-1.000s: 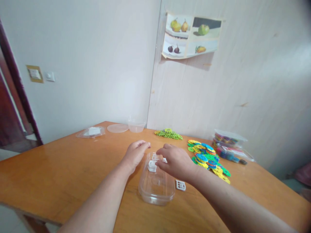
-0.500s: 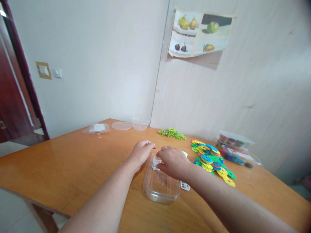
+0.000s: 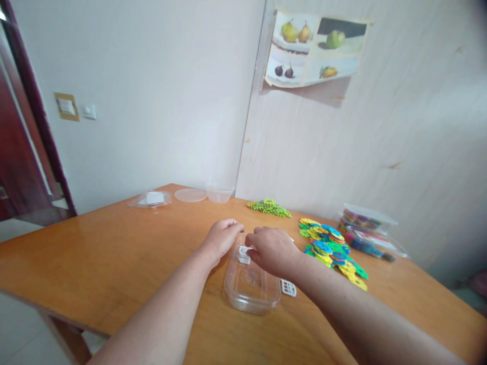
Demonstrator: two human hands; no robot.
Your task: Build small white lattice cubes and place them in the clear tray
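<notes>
A clear rectangular plastic container (image 3: 251, 296) lies on the table in front of me. At its far left corner my left hand (image 3: 223, 237) has its fingers closed at the rim. My right hand (image 3: 272, 251) reaches over the container from the right, thumb and fingers bent around a small white plastic piece (image 3: 244, 255) at its far left part. The fingertips partly hide that piece. Beside the container, under my right wrist, a white lattice piece (image 3: 288, 287) rests on the table. Another bit of white shows behind my right hand.
Right of my hands lie piled yellow, blue and green discs (image 3: 335, 248). Stacked clear boxes (image 3: 371, 228) stand beyond them. At the back are a green heap (image 3: 269, 208), a clear tub (image 3: 219, 193), a round lid (image 3: 190, 195) and a clear package (image 3: 152, 198).
My right hand has shifted slightly, and the small white piece by its fingertips shows at a different angle. My left hand stays at the container's corner. The view has tilted a little.
</notes>
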